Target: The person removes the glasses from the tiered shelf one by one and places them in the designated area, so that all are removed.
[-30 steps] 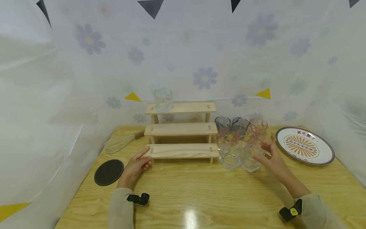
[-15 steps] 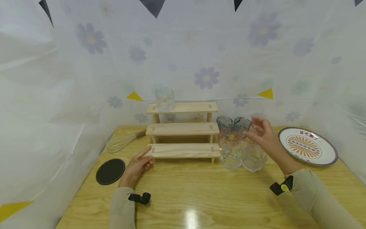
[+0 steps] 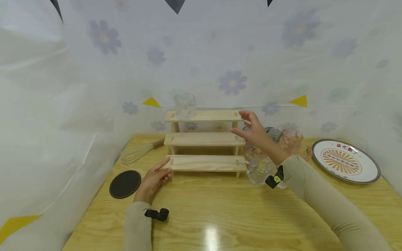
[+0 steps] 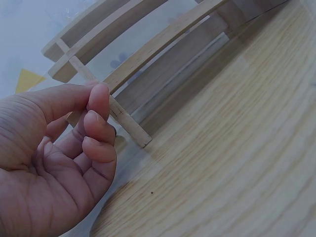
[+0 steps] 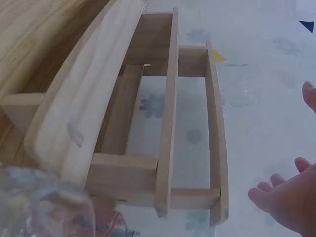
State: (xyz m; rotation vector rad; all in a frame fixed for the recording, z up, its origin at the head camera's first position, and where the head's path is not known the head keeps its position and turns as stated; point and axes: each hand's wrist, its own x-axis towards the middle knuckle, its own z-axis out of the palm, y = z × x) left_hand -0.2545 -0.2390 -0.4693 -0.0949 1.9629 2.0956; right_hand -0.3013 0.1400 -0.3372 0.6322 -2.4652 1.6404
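Note:
A three-tier wooden rack stands on the table. My left hand pinches the left end of its lowest board; in the left wrist view, the thumb lies against the board's end. Near the right ends of the upper boards, my right hand hovers with thumb and fingers spread and nothing between them. A clear glass sits at the left of the top tier. Right of the rack, several glasses stand grouped: a clear glass in front, a blue-grey glass and a pink glass behind, partly hidden by my right arm.
A patterned plate lies at the right of the table. At the left are a whisk and a round black coaster. A flowered white curtain closes off the back and sides.
My right hand has moved from the front clear glasses, past the pink glass, up and left to the rack's right side. My left hand keeps its place on the rack.

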